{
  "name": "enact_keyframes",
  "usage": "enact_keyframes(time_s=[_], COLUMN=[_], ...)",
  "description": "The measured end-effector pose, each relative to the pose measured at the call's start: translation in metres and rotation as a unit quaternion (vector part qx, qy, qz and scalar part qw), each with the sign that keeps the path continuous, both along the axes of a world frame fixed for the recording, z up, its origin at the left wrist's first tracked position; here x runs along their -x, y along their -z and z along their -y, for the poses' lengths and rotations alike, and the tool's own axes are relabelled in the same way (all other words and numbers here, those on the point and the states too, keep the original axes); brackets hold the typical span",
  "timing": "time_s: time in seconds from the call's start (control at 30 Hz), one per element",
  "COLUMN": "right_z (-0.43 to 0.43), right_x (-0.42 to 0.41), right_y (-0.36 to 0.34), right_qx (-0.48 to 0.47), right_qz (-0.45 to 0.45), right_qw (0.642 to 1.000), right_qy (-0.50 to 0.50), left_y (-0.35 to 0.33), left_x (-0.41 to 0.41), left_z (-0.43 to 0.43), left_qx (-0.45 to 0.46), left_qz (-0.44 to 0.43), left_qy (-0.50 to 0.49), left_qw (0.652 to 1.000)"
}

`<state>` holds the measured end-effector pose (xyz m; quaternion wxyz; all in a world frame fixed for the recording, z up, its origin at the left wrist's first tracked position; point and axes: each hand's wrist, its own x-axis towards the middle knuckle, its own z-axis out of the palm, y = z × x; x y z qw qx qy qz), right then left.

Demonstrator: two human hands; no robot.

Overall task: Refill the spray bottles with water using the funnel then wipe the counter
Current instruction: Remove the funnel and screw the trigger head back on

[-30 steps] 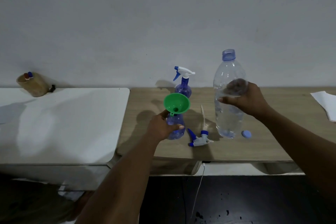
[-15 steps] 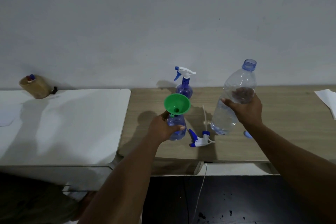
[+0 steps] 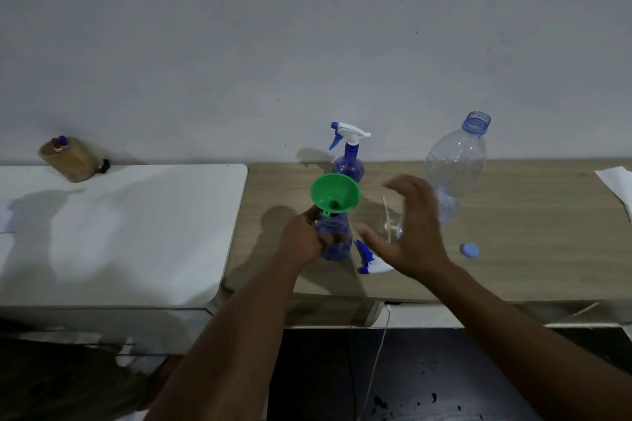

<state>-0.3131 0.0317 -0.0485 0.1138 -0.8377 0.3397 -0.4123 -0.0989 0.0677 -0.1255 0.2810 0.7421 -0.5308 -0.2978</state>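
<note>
My left hand grips a small blue spray bottle standing on the wooden counter, with a green funnel set in its neck. Its white and blue spray head lies on the counter just to the right. My right hand hovers open and blurred over the spray head, fingers spread, holding nothing. Behind it a large clear water bottle, uncapped, leans to the right; its base is hidden by my hand. A second spray bottle with its head on stands by the wall.
The blue bottle cap lies right of my right hand. A white cloth or paper sits at the counter's far right edge. A white table adjoins on the left with a brown object on it. A white cable hangs below.
My right hand let go of the water bottle and moved left and down, opening over the spray head. The bottle now leans right. My left hand stayed on the spray bottle.
</note>
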Motion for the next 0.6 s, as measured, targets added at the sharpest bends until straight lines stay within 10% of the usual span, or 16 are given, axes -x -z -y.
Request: enact_keyframes(time_s=[0.27,0.37,0.6], right_z=[0.056,0.058,0.057], right_x=[-0.091,-0.103,-0.06], right_y=[-0.071,-0.081,-0.091], right_qx=[0.004,-0.034,-0.088], right_qz=[-0.53,-0.568,-0.473], right_qw=[0.837,0.809,0.874], right_qy=[-0.135,-0.145,-0.071], left_y=[-0.01,-0.012,-0.008], left_x=[0.01,0.011,0.007], left_z=[0.001,-0.002,0.0], left_qx=[-0.027,-0.009,0.014], left_qz=[-0.073,-0.031,-0.046], left_qy=[-0.023,-0.016,-0.001], left_qw=[0.997,0.999,0.999])
